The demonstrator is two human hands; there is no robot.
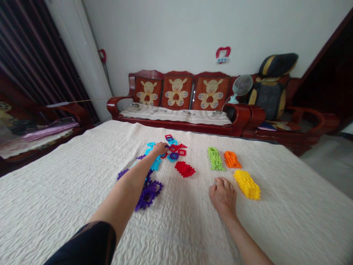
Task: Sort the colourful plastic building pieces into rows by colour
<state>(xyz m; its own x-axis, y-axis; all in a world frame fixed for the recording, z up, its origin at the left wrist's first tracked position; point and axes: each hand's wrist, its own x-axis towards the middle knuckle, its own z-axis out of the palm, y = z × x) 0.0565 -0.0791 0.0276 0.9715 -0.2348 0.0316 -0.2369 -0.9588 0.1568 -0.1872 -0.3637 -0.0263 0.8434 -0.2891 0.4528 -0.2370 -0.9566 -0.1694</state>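
My left hand (160,148) reaches into a loose spread of plastic gear-edged building pieces. Its fingers bend down at a dark piece, and what they grip, if anything, is too small to make out. Around it lie light blue pieces (156,163), red pieces (173,148) and purple pieces (147,195), the last partly behind my forearm. A red stack (184,169) sits nearer, between my hands. My right hand (224,195) rests on the cover with its fingers curled under, their tips hidden. Close to it are a yellow stack (247,184), a green stack (216,159) and an orange stack (232,159).
A cream quilted cover (182,228) spreads over the wide surface under the pieces. Beyond its far edge stands a wooden sofa (176,124) with bear cushions. A small fan (242,86) and a massage seat (268,95) are at the back right.
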